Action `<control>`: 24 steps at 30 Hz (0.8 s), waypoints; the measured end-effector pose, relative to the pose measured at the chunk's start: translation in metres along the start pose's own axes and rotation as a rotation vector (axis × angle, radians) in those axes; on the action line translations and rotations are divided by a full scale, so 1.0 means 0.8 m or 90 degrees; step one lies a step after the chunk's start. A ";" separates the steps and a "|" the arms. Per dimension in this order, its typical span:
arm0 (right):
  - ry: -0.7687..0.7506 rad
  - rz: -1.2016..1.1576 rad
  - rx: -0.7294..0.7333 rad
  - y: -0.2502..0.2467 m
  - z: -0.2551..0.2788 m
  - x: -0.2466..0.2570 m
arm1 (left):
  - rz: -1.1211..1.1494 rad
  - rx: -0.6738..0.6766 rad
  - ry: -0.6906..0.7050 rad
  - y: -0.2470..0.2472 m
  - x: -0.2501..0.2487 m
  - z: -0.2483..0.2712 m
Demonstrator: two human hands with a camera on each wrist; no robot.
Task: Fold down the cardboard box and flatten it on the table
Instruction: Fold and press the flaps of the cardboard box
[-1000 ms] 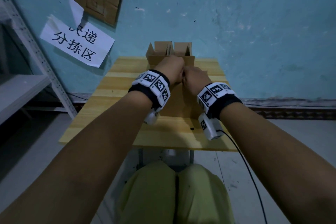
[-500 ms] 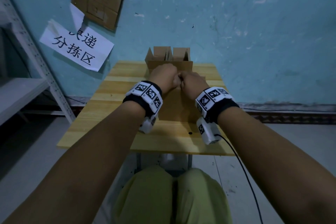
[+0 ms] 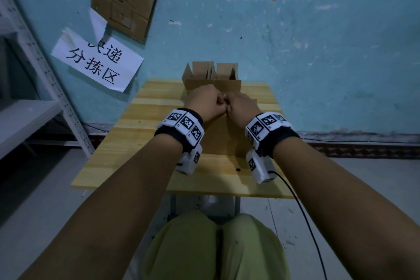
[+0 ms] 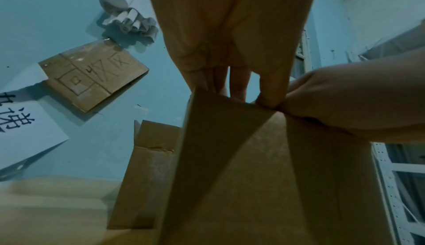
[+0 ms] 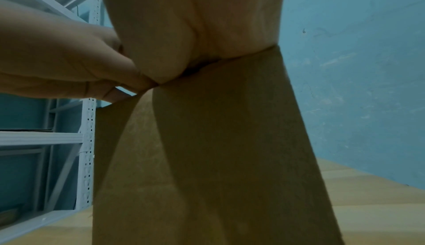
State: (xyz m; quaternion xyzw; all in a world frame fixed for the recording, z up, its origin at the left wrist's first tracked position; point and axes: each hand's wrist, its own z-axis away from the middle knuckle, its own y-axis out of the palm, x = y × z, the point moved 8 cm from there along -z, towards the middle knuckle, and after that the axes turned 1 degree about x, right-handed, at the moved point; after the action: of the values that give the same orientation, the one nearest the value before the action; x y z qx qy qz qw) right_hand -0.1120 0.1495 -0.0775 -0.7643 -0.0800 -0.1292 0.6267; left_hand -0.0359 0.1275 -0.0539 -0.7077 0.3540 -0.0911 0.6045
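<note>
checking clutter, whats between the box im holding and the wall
In the head view, two open cardboard boxes stand side by side between the held box and the wall.

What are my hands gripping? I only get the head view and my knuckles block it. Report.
Observer: The left wrist view shows your left hand pinching the top edge of the box's left flap, with the fingers behind the flap.
Operator: Now give me the right hand.
Observer: The right wrist view shows the right hand gripping the top edge of the right flap.
Operator: Tell me whether the flaps are apart.
Observer: They meet at the top, where your two thumbs touch.
</note>
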 end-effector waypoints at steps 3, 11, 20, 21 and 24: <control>0.003 0.001 0.003 0.000 0.002 0.000 | -0.008 0.003 0.005 0.000 0.000 0.000; 0.014 0.015 0.003 0.000 0.004 0.000 | -0.064 -0.050 -0.004 0.000 -0.009 0.009; 0.007 0.009 -0.014 -0.004 0.009 0.004 | 0.026 -0.078 -0.118 -0.009 0.011 0.010; 0.008 0.007 -0.015 -0.004 0.009 0.004 | 0.036 -0.086 -0.116 -0.010 0.011 0.011; 0.007 0.017 -0.017 -0.004 0.007 0.003 | 0.039 -0.110 -0.097 -0.010 0.009 0.015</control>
State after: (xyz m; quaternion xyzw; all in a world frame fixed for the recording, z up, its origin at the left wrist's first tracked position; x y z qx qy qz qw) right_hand -0.1096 0.1557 -0.0750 -0.7730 -0.0646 -0.1261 0.6184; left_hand -0.0211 0.1328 -0.0520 -0.7508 0.3352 0.0122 0.5690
